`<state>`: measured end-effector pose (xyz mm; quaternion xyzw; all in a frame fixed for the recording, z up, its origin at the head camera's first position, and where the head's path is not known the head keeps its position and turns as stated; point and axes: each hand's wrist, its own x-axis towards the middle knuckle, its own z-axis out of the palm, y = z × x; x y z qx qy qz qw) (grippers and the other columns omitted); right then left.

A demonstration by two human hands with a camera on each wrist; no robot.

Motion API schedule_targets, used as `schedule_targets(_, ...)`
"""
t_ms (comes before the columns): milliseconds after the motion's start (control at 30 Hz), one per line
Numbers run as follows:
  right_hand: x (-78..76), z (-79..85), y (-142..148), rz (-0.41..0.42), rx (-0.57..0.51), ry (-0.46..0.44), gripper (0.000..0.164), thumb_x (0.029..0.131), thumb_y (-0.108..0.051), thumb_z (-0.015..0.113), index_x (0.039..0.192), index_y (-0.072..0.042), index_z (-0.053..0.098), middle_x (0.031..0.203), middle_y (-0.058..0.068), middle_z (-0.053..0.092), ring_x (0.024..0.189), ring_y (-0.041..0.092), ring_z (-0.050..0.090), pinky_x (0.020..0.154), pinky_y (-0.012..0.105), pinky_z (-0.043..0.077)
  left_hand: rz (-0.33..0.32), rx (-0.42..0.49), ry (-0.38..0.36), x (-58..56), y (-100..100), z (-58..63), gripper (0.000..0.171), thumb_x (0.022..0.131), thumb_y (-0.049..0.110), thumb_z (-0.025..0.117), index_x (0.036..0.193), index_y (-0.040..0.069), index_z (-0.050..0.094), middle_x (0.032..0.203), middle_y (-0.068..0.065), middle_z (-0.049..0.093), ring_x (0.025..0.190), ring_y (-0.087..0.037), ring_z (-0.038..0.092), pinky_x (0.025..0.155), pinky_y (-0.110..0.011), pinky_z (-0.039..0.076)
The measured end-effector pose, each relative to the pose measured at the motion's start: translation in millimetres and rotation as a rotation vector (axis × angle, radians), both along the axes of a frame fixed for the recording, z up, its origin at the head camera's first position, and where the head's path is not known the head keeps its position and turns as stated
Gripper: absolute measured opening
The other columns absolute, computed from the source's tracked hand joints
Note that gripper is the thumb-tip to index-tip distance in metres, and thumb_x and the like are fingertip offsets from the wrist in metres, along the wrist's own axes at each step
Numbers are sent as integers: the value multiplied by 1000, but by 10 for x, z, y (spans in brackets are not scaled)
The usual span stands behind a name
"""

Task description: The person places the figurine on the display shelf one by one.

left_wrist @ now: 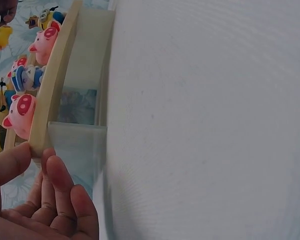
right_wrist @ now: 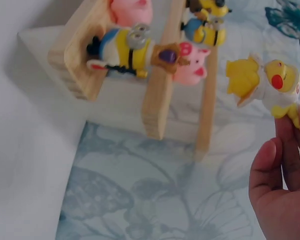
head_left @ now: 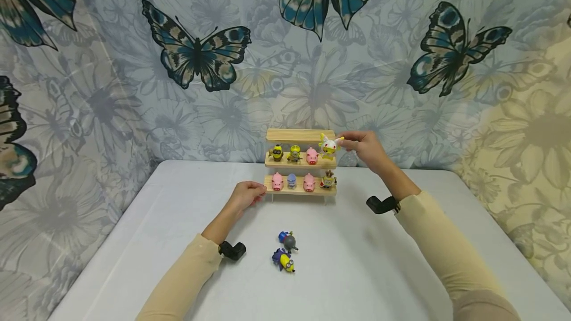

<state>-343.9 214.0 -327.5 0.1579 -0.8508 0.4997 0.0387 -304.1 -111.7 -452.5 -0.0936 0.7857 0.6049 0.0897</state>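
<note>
A small white-and-yellow horned figurine (head_left: 328,146) hangs by its yellow tip from my right hand (head_left: 366,150), pinched between thumb and fingers. From the head view it overlaps the right end of the middle step of a wooden three-step display stand (head_left: 301,135); the right wrist view shows its yellow feet (right_wrist: 240,77) apart from the wood. My left hand (head_left: 245,194) pinches the left end of the lowest step (left_wrist: 45,127). That step carries two pink pigs (head_left: 277,181), a small blue figure (head_left: 292,181) and a crowned minion (head_left: 328,179). Two minions (head_left: 276,152) and another pig (head_left: 312,156) stand on the middle step.
On the white table (head_left: 200,291) in front of the stand lie a grey figure with a blue hat (head_left: 289,241) and a purple-and-yellow minion (head_left: 284,259). Behind the stand hangs a butterfly-patterned cloth (head_left: 232,123). Clear legs (left_wrist: 80,140) hold the stand up.
</note>
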Motion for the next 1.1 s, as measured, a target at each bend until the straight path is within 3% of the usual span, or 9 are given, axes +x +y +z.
schedule_targets(233,-161,-64,45,4,24,-13,32,95,-18,63,115,7,66,87,-17,65,89,6,59,82,27,51,2,3,10,-15,3,2,25,93,21,66,110,2,66,90,-5,70,70,-10,58,62,-24,45)
schedule_targets(433,-259,-130,59,-3,30,-59,31,95,-17,63,116,7,66,93,-7,67,87,7,57,86,38,51,1,13,5,-7,12,-2,25,93,21,66,109,2,66,90,-4,70,70,-10,58,64,-24,45)
schedule_targets(667,-355,-259,86,4,-56,-176,37,97,-17,60,123,9,59,91,-14,61,94,12,54,79,24,50,4,15,-11,13,17,-14,26,93,22,66,111,3,66,94,-6,71,70,-9,59,65,-23,46)
schedule_targets(833,-387,-358,89,-24,-142,-230,40,99,-18,58,129,8,55,97,-15,59,95,11,52,80,22,50,-8,19,-18,-1,19,-23,27,93,23,66,111,3,66,98,-8,72,70,-9,59,65,-23,46)
schedule_targets(1100,-445,-380,36,-10,-181,-273,42,99,-18,57,134,4,53,104,-11,57,104,19,52,78,21,49,-2,29,-23,8,3,-10,25,93,21,66,111,3,66,92,-5,71,69,-9,59,64,-23,46)
